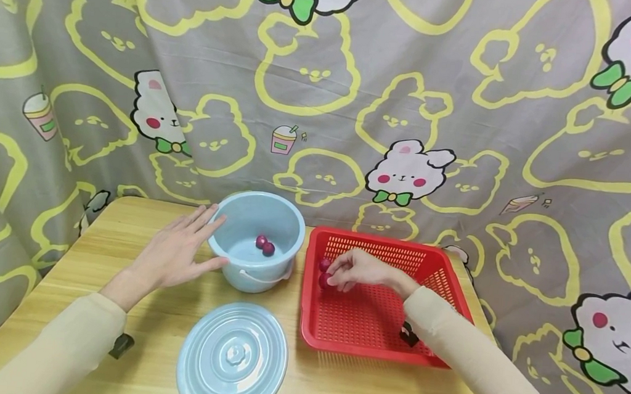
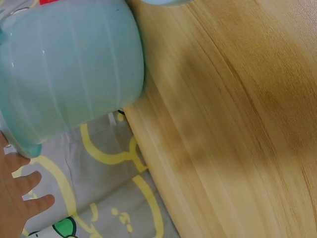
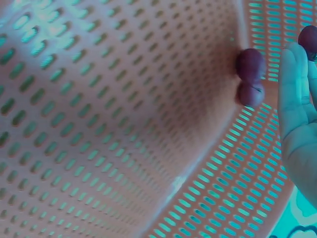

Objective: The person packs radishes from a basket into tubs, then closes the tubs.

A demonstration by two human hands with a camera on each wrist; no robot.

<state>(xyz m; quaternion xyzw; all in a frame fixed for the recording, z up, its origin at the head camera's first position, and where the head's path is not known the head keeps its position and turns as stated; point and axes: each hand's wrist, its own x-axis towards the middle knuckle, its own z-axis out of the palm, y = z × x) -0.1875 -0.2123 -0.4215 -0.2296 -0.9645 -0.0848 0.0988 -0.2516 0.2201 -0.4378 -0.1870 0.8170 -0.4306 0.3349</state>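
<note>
My left hand has its fingers straight and spread at the left rim of a light-blue bucket, the thumb across the near side. Two dark-red plums lie on the bucket's floor. My right hand reaches into a red plastic basket, near its left wall. In the right wrist view a plum sits at the fingertips of this hand, pinched and partly cut off by the frame edge. Two more plums touch each other in the basket's corner.
A round light-blue lid lies on the wooden table in front of the bucket. The bucket's white handle hangs down its front. Behind the table hangs a grey patterned curtain.
</note>
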